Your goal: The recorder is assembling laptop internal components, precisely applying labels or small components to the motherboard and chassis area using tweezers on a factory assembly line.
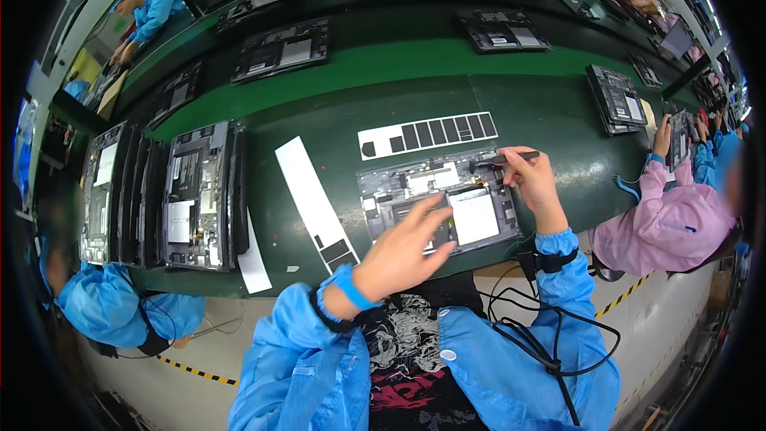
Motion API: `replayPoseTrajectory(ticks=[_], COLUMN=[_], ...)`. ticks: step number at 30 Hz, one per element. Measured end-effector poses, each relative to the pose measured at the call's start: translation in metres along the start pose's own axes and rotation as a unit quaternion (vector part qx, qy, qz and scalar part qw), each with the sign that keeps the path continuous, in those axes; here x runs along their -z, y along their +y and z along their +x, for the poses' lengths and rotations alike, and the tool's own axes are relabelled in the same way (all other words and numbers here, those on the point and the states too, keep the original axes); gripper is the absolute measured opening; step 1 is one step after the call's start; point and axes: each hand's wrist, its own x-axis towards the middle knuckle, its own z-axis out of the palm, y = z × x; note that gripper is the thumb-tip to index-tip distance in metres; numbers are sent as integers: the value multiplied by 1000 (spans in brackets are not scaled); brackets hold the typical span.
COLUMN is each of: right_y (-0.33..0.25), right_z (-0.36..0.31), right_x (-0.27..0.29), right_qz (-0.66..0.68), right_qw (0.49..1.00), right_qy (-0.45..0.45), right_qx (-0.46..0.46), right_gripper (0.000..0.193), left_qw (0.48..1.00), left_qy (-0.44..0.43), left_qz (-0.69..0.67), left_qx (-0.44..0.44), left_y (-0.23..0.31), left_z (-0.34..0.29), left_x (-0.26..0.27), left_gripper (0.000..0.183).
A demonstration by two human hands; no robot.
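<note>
An opened laptop base [506, 209] lies on the green bench before me, its circuit boards and a white rectangular panel [476, 218] exposed. My right hand [533, 182] pinches dark tweezers [493, 161], whose tips reach the laptop's upper right part. Whether the tips grip anything is too small to tell. Over the laptop's lower left half hovers my left hand [403, 251], fingers spread and holding nothing. Just beyond the laptop is a white backing strip [388, 146] bearing a row of black rectangular stickers. Left of it slants a second white strip [302, 183], with several black stickers at its near end.
Stacks of laptop bases [187, 207] stand at the left, with a white strip [255, 259] beside them. Further bases [291, 48] lie across the far bench, and another stack [614, 100] is at right. A co-worker in pink [666, 223] sits at right. Black cables [550, 363] hang by my right arm.
</note>
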Motion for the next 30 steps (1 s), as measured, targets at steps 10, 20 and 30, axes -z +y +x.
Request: replayPoseTrajectory(ticks=[10,20,30], right_y=[12,8,9], right_z=[27,26,26], right_x=[10,10,9], right_qz=[64,16,10], right_qw=[995,996,996], right_qy=[-70,-80,-75], right_qx=[-22,-40,-44], right_gripper=[21,15,16], left_qw=[979,978,984], left_qy=[-133,-95,-58], left_qz=[146,166,149], left_qx=[-58,-84,-81], left_y=[-3,-4,-7], left_z=[75,74,72], left_x=[-35,-42,-45], left_gripper=[64,54,59])
